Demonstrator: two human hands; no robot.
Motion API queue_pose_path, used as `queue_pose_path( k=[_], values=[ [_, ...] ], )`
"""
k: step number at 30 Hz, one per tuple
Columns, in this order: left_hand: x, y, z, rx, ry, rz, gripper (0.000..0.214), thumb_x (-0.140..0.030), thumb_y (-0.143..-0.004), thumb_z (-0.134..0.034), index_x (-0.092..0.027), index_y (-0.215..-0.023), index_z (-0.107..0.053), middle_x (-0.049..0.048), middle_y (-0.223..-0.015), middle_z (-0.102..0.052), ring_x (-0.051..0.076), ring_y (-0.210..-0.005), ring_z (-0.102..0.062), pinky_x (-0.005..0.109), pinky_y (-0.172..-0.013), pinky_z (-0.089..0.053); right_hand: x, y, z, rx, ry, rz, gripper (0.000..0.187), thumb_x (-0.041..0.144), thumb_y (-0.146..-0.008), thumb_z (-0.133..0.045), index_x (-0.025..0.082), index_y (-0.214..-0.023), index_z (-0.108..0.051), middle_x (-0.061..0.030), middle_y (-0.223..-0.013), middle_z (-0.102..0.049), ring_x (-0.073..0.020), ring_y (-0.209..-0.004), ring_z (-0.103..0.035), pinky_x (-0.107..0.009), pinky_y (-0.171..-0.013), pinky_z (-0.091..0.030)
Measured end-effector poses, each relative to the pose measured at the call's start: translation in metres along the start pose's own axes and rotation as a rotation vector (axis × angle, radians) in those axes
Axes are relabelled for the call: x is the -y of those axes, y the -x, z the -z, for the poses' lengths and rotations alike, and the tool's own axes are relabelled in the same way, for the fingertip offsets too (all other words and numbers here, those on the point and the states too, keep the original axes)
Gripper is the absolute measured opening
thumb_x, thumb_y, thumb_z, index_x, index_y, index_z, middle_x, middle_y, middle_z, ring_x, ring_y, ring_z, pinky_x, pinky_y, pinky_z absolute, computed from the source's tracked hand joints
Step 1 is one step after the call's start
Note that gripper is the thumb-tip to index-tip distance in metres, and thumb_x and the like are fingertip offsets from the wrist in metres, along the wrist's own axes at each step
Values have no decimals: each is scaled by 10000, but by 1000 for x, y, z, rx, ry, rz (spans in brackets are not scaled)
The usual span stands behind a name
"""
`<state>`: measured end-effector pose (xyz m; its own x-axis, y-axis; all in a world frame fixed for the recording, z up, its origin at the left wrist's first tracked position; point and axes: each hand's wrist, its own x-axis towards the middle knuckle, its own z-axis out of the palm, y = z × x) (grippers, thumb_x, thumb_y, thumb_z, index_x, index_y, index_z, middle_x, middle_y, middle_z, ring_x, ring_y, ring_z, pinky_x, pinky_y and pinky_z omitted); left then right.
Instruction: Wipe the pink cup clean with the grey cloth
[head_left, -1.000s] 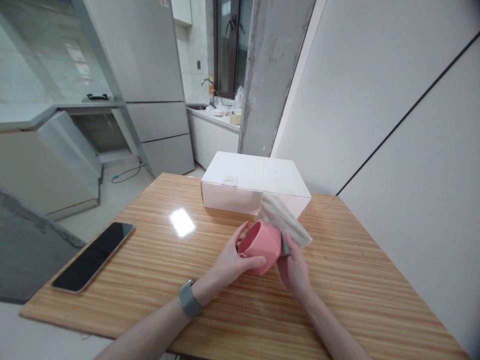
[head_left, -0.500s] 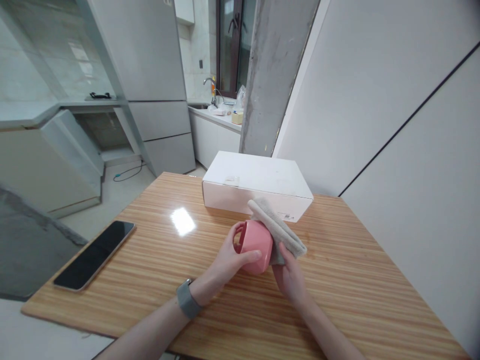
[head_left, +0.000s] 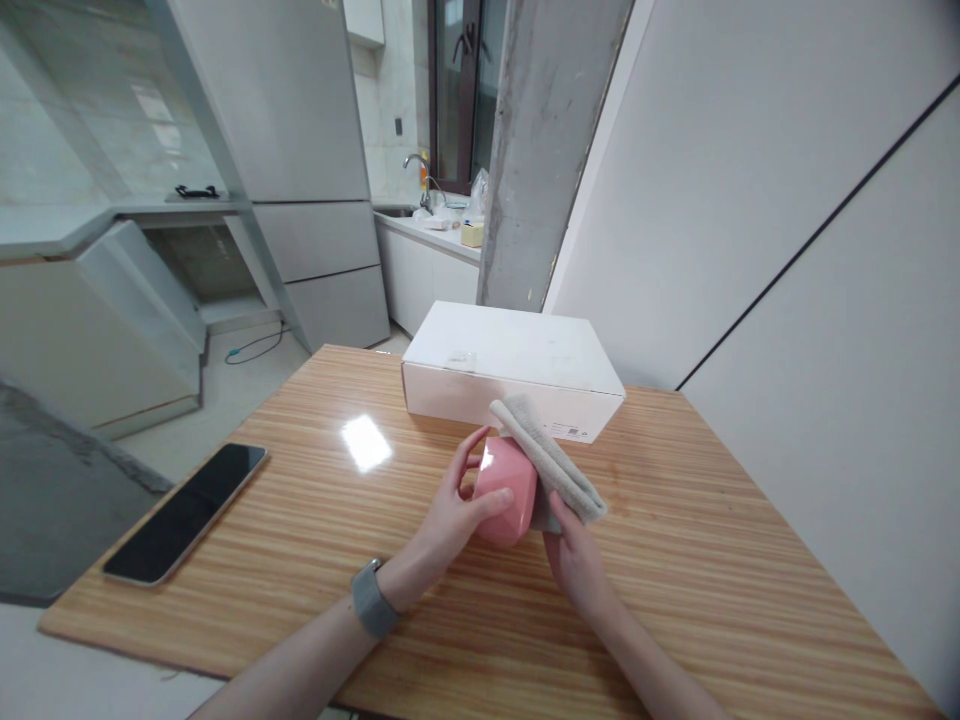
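Note:
My left hand (head_left: 450, 515) is wrapped round a pink cup (head_left: 506, 490), tipped on its side just above the wooden table (head_left: 712, 580). Its thumb lies across the cup's near face and its fingers curl round the far rim. My right hand (head_left: 574, 560) pinches a folded beige cloth (head_left: 551, 462) and presses it against the cup's right side. The cloth's free end sticks up towards the white box. A grey watch band sits on my left wrist.
A closed white cardboard box (head_left: 514, 368) stands just behind the cup. A black phone (head_left: 186, 512) lies face up near the table's left edge. White walls run along the right side. A concrete pillar, a grey fridge and a kitchen counter with a sink are beyond the table.
The cup has turned in my left hand, so its open mouth no longer faces me. The cloth has slid left and up along the cup's side.

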<state>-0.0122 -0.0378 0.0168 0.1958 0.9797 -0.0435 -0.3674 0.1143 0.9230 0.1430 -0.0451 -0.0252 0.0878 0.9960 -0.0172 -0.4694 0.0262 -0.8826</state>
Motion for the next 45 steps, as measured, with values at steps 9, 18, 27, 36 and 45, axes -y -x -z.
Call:
queue_pose_path(
  k=[9,18,27,36,45],
  values=[
    [-2,2,-5,-48,5,25,838,-394,-651,-801,-237,-1388,-435,120,-1328,-552,270,-1093,-602,350,-916,-483,7,-1,-8,-5,1,-5,429,527,-758,-736,295,-1118,-717,0,-1314,-659,-254,-1408,-406,-459,-1234,-158],
    [-2,-1,0,107,-33,78,1124,-234,-483,-912,-280,-1444,-330,133,-1401,-484,257,-1083,-584,339,-859,-501,23,-7,-17,-69,-97,-70,498,598,-648,-778,283,-1033,-749,-10,-1238,-707,-306,-1345,-485,-497,-1201,-261],
    [-4,-4,2,79,-118,-10,937,-347,-526,-897,-213,-1343,-457,133,-1248,-607,293,-1117,-574,357,-885,-474,20,-3,-21,-44,-131,-65,441,562,-718,-738,289,-1064,-737,-3,-1249,-701,-285,-1355,-476,-480,-1201,-262],
    [-7,-1,4,79,-131,-42,959,-329,-556,-889,-327,-1392,-419,88,-1334,-536,239,-1045,-595,295,-811,-488,12,-1,-16,-20,-94,-63,443,549,-755,-718,283,-1109,-719,-16,-1279,-683,-283,-1331,-505,-493,-1190,-271],
    [-10,1,4,46,112,109,698,-397,-736,-757,-277,-1348,-442,84,-1241,-598,215,-972,-617,301,-790,-494,-1,3,-2,48,29,21,308,435,-757,-761,313,-1039,-740,-2,-1236,-707,-246,-1405,-413,-465,-1225,-190]
  ],
)
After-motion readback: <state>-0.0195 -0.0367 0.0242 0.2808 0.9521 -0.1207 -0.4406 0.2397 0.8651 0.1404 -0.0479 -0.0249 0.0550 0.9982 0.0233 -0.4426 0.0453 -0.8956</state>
